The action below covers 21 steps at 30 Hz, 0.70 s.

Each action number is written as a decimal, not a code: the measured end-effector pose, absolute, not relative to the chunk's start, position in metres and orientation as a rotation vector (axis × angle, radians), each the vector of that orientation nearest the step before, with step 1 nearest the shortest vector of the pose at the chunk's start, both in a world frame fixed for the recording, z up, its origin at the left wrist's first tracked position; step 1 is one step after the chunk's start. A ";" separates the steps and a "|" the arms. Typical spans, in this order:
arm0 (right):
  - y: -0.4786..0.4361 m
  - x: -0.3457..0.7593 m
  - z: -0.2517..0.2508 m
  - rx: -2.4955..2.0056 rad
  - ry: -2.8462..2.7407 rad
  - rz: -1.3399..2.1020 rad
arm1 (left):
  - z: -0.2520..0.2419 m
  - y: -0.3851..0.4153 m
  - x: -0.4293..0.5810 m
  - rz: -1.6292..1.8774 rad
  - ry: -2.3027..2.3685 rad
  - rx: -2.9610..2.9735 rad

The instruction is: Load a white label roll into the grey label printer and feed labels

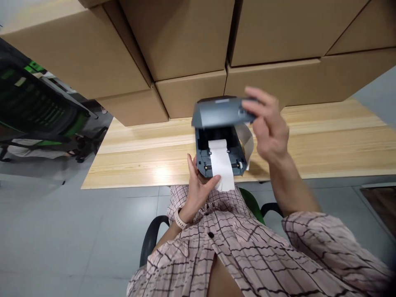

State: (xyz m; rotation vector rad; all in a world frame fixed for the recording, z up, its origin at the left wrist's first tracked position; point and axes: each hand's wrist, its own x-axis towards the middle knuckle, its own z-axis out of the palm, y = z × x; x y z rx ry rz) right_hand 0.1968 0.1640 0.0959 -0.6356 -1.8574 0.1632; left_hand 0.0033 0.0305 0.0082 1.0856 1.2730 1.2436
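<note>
A dark grey label printer (pixel 202 159) sits near the table's front edge with its lid (pixel 221 113) raised and tilted. Inside lies a white paper roll, from which a paper strip (pixel 223 167) runs out over the front edge. My left hand (pixel 199 186) is at the printer's front left corner, thumb pressing on the end of the strip; its other fingers are partly hidden. With fingers on top and thumb below, my right hand (pixel 270 126) grips the right end of the lid, slightly blurred. A loose curl of white paper (pixel 246 140) rests against the printer's right side.
Large cardboard boxes (pixel 192 93) are stacked along the back of the wooden table (pixel 148 161), close behind the printer. A black and green office chair (pixel 40 99) stands at the left, with part of another person beyond it.
</note>
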 end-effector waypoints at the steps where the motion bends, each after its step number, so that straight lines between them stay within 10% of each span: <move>1: 0.148 0.199 0.081 -0.629 -1.865 0.148 | 0.006 0.030 0.004 1.254 1.271 1.094; 21: 0.092 0.181 -0.013 -0.958 -1.783 0.154 | 0.014 0.069 0.001 1.313 1.394 1.224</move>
